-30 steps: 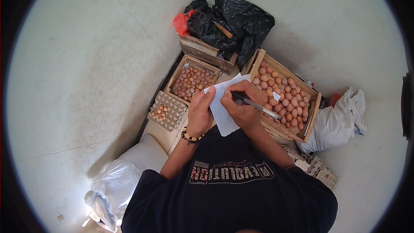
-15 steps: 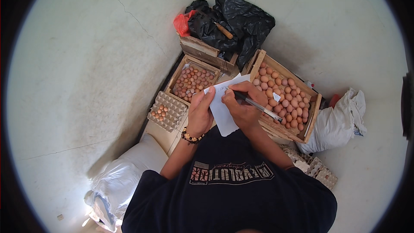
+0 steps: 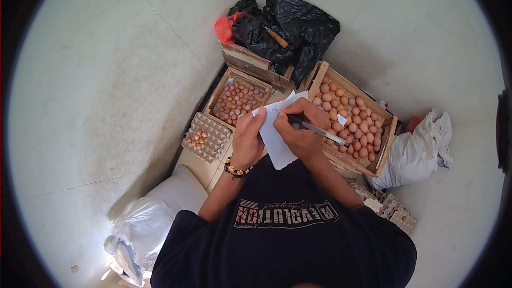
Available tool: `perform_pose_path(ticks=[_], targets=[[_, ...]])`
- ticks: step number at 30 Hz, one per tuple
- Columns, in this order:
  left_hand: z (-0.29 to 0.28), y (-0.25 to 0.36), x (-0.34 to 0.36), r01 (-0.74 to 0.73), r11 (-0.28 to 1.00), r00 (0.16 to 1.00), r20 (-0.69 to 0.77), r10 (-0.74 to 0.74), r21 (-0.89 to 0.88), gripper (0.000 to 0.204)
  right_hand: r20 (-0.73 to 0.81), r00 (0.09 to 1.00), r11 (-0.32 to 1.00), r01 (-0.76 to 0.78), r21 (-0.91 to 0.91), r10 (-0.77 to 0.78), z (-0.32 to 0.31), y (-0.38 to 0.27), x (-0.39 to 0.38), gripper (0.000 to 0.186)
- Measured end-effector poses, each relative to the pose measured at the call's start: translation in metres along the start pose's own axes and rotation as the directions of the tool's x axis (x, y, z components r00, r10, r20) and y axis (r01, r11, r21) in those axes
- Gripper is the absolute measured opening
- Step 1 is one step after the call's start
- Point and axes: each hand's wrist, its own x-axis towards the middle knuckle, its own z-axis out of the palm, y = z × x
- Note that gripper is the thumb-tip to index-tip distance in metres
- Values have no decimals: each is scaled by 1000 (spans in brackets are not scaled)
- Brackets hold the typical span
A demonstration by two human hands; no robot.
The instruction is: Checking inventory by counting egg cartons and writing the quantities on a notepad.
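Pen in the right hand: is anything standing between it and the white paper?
Nothing visible. The right hand holds the pen pointed at the upper part of the white paper; the left hand holds the left edge, clear of the tip.

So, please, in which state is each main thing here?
White paper: partly written on
Clear-barrelled pen: tip at paper
Left hand: closed on paper
Right hand: closed on pen
Larger wooden crate: open, holding eggs
Smaller wooden crate: open, holding eggs
Left egg tray: partly filled
Black plastic bag: crumpled
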Motion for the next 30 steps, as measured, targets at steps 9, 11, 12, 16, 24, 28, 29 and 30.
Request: perform_pose_path(ticks=[9,11,12,16,24,28,29,30], targets=[[-4,1,1,4,999,1000,7,-4,-45,34,26,1000,1000,3,22,-4,-1,-1,-2,12],[-4,2,2,-1,997,999,41,4,-77,34,-30,986,886,-134,443,164,0,-12,-2,11],[-4,1,2,-4,995,1000,14,5,-97,33,-27,986,886,-134,445,163,-2,-14,-1,11],[-2,1,3,18,992,999,-45,-24,-126,32,8,982,922,-179,343,187,-9,-9,-3,15],[-6,0,3,48,991,994,-93,-60,-123,36,46,983,958,-182,221,176,-2,-9,-5,21],[-7,-3,8,43,989,991,-120,-61,-143,43,66,985,980,-165,109,159,-3,-12,-2,15],[-3,-1,9,46,988,991,-119,-64,-144,43,81,988,988,-139,62,134,-5,-12,-1,14],[3,3,11,44,990,996,-68,-53,-132,46,79,988,988,-140,60,135,-5,-12,-1,14]])
